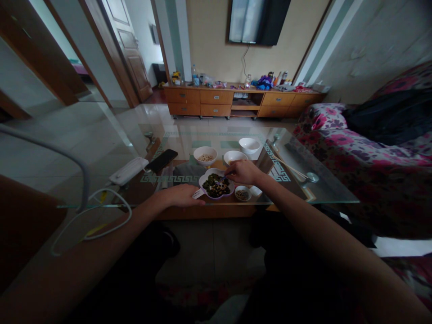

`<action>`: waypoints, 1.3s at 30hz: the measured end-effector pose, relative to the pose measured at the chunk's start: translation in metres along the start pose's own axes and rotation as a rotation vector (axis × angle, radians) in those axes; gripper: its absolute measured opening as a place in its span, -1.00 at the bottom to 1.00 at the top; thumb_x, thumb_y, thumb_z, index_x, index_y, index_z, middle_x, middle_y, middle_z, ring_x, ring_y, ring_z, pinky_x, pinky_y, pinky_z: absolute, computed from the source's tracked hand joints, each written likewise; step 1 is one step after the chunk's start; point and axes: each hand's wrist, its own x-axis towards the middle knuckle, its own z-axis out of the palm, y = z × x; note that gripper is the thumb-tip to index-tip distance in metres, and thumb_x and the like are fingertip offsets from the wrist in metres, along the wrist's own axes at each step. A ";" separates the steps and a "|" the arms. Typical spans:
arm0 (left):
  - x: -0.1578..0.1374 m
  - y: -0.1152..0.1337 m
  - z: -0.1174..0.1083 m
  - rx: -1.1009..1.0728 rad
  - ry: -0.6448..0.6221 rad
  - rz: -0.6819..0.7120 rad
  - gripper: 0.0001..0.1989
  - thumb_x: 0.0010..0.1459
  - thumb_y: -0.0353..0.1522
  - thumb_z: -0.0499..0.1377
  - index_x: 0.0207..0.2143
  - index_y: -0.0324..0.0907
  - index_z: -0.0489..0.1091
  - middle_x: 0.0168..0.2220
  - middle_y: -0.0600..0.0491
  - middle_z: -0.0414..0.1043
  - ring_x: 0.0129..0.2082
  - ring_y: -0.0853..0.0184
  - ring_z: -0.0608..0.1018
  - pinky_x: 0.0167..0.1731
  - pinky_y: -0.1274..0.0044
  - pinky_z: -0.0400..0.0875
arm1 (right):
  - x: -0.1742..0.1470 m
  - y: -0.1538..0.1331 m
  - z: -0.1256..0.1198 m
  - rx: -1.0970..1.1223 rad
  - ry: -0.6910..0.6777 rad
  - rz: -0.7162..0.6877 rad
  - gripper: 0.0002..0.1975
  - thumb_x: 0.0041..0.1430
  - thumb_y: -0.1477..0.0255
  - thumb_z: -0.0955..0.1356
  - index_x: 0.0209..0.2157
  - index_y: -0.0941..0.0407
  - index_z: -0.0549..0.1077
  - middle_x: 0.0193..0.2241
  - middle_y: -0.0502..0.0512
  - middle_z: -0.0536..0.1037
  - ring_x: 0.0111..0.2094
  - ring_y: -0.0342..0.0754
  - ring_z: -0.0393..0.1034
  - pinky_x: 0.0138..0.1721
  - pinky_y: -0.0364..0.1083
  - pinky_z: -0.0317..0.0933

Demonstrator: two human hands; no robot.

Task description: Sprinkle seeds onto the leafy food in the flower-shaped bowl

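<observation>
A flower-shaped white dish [201, 181] with a short handle stands near the front edge of the glass table, holding dark green food with pale and yellow bits. My left hand [182, 195] lies at the table edge beside the handle, fingers stretched out. Over the dish's right side is my right hand [241, 172], its fingers pinched together; what they hold is too small to make out. Just below it sits a small bowl [243, 193] of seed-like bits. Behind the dish are a white bowl [205, 156] with pale pieces and another white bowl [235, 157], partly covered by my right hand.
A third white bowl [249, 145] stands farther back. Chopsticks [290, 167] lie to the right on the glass table [330, 193]. On the left are a black phone [162, 160], a white power strip [128, 171] and a looped cable [130, 211]. A flowered sofa [324, 148] is at right.
</observation>
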 end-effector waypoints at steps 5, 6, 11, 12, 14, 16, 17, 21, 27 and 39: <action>0.001 0.000 0.001 0.046 0.023 0.023 -0.45 0.20 0.01 0.17 0.07 -0.17 0.43 0.05 -0.10 0.53 -0.19 0.18 0.58 -0.20 0.47 0.47 | 0.000 0.002 0.002 -0.005 -0.006 -0.035 -0.76 0.27 0.41 0.39 -0.12 0.05 0.71 -0.18 0.14 0.70 -0.24 0.02 0.54 -0.31 -0.09 0.19; 0.000 0.001 0.000 0.052 0.022 0.016 -0.46 0.20 0.00 0.17 0.06 -0.18 0.43 0.03 -0.10 0.53 -0.19 0.19 0.58 -0.21 0.47 0.47 | 0.001 0.002 0.002 -0.006 -0.009 -0.038 -0.76 0.27 0.41 0.38 -0.12 0.05 0.71 -0.18 0.13 0.70 -0.24 0.02 0.54 -0.31 -0.10 0.19; -0.002 0.004 -0.001 0.048 0.014 -0.025 -0.47 0.21 0.00 0.17 0.04 -0.20 0.43 0.02 -0.10 0.54 -0.30 0.24 0.58 -0.35 0.51 0.46 | 0.001 0.002 0.002 0.005 -0.022 -0.039 -0.76 0.26 0.43 0.39 -0.12 0.05 0.71 -0.18 0.13 0.71 -0.22 0.01 0.54 -0.27 -0.11 0.21; -0.002 0.003 -0.001 0.042 0.011 -0.025 -0.46 0.21 0.00 0.17 0.05 -0.20 0.42 0.03 -0.11 0.53 -0.32 0.24 0.58 -0.37 0.51 0.45 | 0.001 0.002 0.002 0.009 -0.024 -0.042 -0.75 0.26 0.44 0.39 -0.12 0.05 0.71 -0.18 0.13 0.71 -0.22 0.01 0.54 -0.26 -0.11 0.22; -0.001 0.001 0.000 0.032 0.010 -0.008 -0.44 0.20 0.01 0.17 0.07 -0.20 0.42 0.05 -0.12 0.52 -0.30 0.23 0.58 -0.35 0.51 0.45 | 0.001 0.001 0.001 0.014 -0.030 -0.043 -0.75 0.25 0.45 0.39 -0.12 0.06 0.71 -0.18 0.14 0.70 -0.22 0.01 0.54 -0.26 -0.11 0.22; 0.000 -0.001 0.000 0.028 0.011 0.008 -0.45 0.19 0.01 0.18 0.07 -0.19 0.42 0.04 -0.11 0.53 -0.25 0.21 0.59 -0.29 0.49 0.47 | 0.001 0.000 0.001 0.013 -0.032 -0.043 -0.75 0.25 0.46 0.39 -0.12 0.06 0.71 -0.19 0.14 0.70 -0.23 0.00 0.53 -0.25 -0.11 0.22; 0.000 -0.001 0.000 0.035 0.015 0.012 -0.46 0.20 0.00 0.18 0.05 -0.18 0.43 0.03 -0.10 0.53 -0.23 0.20 0.59 -0.25 0.48 0.47 | 0.001 0.000 0.001 0.014 -0.030 -0.048 -0.75 0.25 0.46 0.39 -0.13 0.06 0.72 -0.20 0.15 0.70 -0.24 0.00 0.52 -0.26 -0.10 0.21; -0.001 0.001 -0.001 0.044 0.016 -0.008 -0.48 0.20 0.00 0.19 0.04 -0.17 0.43 0.00 -0.09 0.55 -0.26 0.22 0.58 -0.26 0.48 0.47 | 0.002 0.003 0.001 0.047 0.053 -0.084 -0.75 0.28 0.42 0.37 -0.14 0.06 0.71 -0.24 0.14 0.68 -0.27 -0.02 0.50 -0.28 -0.11 0.19; -0.002 0.004 -0.001 0.038 0.004 -0.008 -0.43 0.20 0.02 0.17 0.09 -0.18 0.41 0.08 -0.11 0.50 -0.32 0.25 0.59 -0.35 0.50 0.46 | -0.001 0.020 0.001 0.160 0.387 0.144 -0.69 0.37 0.31 0.32 -0.04 0.05 0.69 -0.20 0.13 0.67 -0.30 -0.02 0.50 -0.28 -0.10 0.22; -0.002 0.002 -0.001 0.044 -0.005 -0.042 -0.48 0.21 0.02 0.17 0.01 -0.18 0.41 -0.01 -0.10 0.54 -0.38 0.26 0.59 -0.35 0.49 0.46 | -0.009 0.045 0.003 -0.019 0.395 0.476 -0.66 0.34 0.23 0.33 -0.05 0.02 0.70 -0.16 0.19 0.67 -0.26 0.08 0.54 -0.28 -0.06 0.25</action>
